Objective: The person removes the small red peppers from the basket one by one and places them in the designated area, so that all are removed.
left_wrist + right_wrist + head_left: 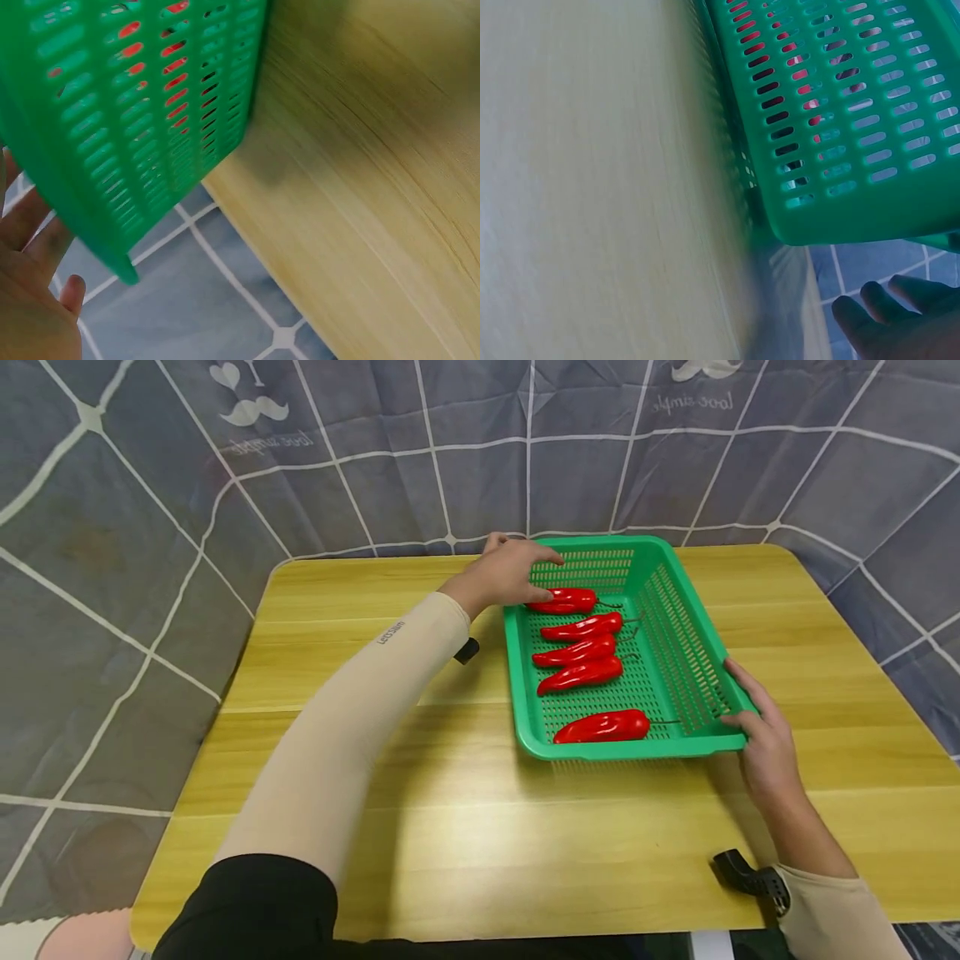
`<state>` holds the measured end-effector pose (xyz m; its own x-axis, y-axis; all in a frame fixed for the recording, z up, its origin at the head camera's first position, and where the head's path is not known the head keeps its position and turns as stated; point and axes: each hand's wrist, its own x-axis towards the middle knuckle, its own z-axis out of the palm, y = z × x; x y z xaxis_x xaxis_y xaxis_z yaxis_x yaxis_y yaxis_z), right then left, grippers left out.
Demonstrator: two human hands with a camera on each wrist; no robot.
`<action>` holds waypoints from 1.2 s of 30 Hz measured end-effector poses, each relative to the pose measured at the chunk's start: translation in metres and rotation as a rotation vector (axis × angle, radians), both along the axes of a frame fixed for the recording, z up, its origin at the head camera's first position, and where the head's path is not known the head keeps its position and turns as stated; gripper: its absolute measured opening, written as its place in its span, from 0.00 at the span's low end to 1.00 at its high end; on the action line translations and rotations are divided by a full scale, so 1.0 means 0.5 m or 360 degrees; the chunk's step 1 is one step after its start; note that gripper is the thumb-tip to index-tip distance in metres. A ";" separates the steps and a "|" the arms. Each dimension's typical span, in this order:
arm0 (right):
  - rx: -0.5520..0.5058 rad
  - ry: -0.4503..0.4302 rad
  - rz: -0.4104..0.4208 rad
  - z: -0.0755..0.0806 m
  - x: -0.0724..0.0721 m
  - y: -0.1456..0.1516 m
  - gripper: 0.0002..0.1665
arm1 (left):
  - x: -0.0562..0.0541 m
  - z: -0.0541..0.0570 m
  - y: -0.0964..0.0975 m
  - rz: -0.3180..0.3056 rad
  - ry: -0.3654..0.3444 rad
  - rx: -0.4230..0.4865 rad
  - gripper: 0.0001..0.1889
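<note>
A green plastic basket [678,747] with slotted walls stands on the table and holds several red peppers [581,676] with thin stems. My left hand [504,573] reaches over its far left corner, fingers extended and spread. The left thumb is by the farthest pepper [572,602]; whether it touches is unclear. In the left wrist view, part of the left hand [30,300] is hidden behind the rim. My right hand [767,739] grips the basket's near right corner, thumb over the rim. In the right wrist view, its other fingers [885,304] stick out below the basket.
The wooden table [450,860] extends around the basket on all sides. Behind it hangs a grey curtain [480,452] with white lines. A black strap device [742,872] is on the right wrist, and another black piece [467,651] shows beside the left wrist.
</note>
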<state>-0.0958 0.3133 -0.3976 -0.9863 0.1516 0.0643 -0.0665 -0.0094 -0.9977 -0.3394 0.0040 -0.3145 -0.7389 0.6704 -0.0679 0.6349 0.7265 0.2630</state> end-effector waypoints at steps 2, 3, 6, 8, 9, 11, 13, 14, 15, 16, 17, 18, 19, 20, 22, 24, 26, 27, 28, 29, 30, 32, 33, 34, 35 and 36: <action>0.0004 -0.0004 0.0013 0.000 0.002 0.001 0.42 | -0.008 -0.005 0.009 -0.0010 -0.0020 -0.0031 0.31; 0.0007 -0.0007 0.0016 -0.001 0.003 0.002 0.42 | -0.012 -0.007 0.013 -0.0012 -0.0030 -0.0036 0.31; -0.0002 -0.0006 0.0031 0.000 0.004 0.004 0.42 | -0.023 -0.013 0.026 -0.0019 -0.0053 -0.0064 0.30; -0.0019 -0.0001 0.0033 -0.001 0.004 0.005 0.42 | -0.030 -0.017 0.034 -0.0032 -0.0047 -0.0077 0.28; -0.0025 0.0000 0.0034 0.000 0.004 0.005 0.42 | -0.034 -0.018 0.039 -0.0034 -0.0046 -0.0089 0.28; -0.0033 0.0004 0.0034 -0.001 0.004 0.005 0.43 | -0.040 -0.021 0.046 -0.0039 -0.0040 -0.0115 0.28; -0.0027 0.0001 0.0032 -0.001 0.004 0.005 0.43 | -0.044 -0.023 0.050 -0.0034 -0.0042 -0.0141 0.28; -0.0018 0.0006 0.0033 -0.001 0.003 0.005 0.43 | -0.046 -0.024 0.053 -0.0027 -0.0043 -0.0161 0.28; -0.0015 0.0011 0.0039 -0.001 0.003 0.005 0.43 | -0.047 -0.025 0.055 -0.0019 -0.0048 -0.0183 0.29; -0.0006 0.0016 0.0045 -0.002 0.003 0.005 0.43 | -0.048 -0.025 0.057 -0.0011 -0.0051 -0.0206 0.29; -0.0006 0.0021 0.0056 -0.002 0.003 0.006 0.43 | -0.048 -0.025 0.059 -0.0003 -0.0052 -0.0231 0.29; 0.0004 0.0030 0.0066 -0.002 0.003 0.006 0.43 | -0.047 -0.024 0.062 0.0006 -0.0054 -0.0256 0.30; 0.0015 0.0035 0.0074 -0.003 0.003 0.007 0.43 | -0.046 -0.023 0.065 0.0013 -0.0052 -0.0280 0.30; 0.0026 0.0040 0.0085 -0.003 0.003 0.007 0.43 | -0.045 -0.023 0.068 0.0019 -0.0055 -0.0303 0.31; 0.0035 0.0046 0.0106 -0.004 0.002 0.010 0.43 | -0.041 -0.023 0.075 0.0023 -0.0057 -0.0341 0.32; 0.0043 0.0047 0.0121 -0.004 0.001 0.013 0.43 | -0.038 -0.024 0.083 0.0026 -0.0065 -0.0378 0.33; 0.0045 0.0040 0.0129 -0.005 0.000 0.015 0.43 | -0.036 -0.026 0.088 0.0025 -0.0067 -0.0412 0.33; 0.0048 0.0034 0.0131 -0.006 -0.001 0.015 0.43 | -0.036 -0.028 0.091 0.0028 -0.0067 -0.0421 0.33; 0.0048 0.0028 0.0132 -0.006 -0.001 0.016 0.43 | -0.036 -0.030 0.092 0.0030 -0.0067 -0.0427 0.33; 0.0055 0.0021 0.0133 -0.006 -0.002 0.017 0.43 | -0.037 -0.031 0.094 0.0033 -0.0066 -0.0433 0.33; 0.0060 0.0018 0.0134 -0.006 -0.002 0.018 0.43 | -0.038 -0.032 0.095 0.0035 -0.0061 -0.0439 0.33; 0.0077 0.0013 0.0134 -0.007 -0.004 0.021 0.43 | -0.040 -0.035 0.097 0.0036 -0.0046 -0.0437 0.33; 0.0087 0.0017 0.0133 -0.007 -0.005 0.022 0.43 | -0.041 -0.036 0.098 0.0035 -0.0040 -0.0442 0.32; 0.0090 0.0020 0.0132 -0.007 -0.006 0.023 0.43 | -0.042 -0.036 0.099 0.0031 -0.0028 -0.0453 0.32; 0.0094 0.0024 0.0131 -0.007 -0.007 0.024 0.43 | -0.044 -0.037 0.099 0.0030 -0.0015 -0.0468 0.32; 0.0094 0.0030 0.0132 -0.006 -0.009 0.025 0.43 | -0.045 -0.038 0.101 0.0027 -0.0001 -0.0486 0.31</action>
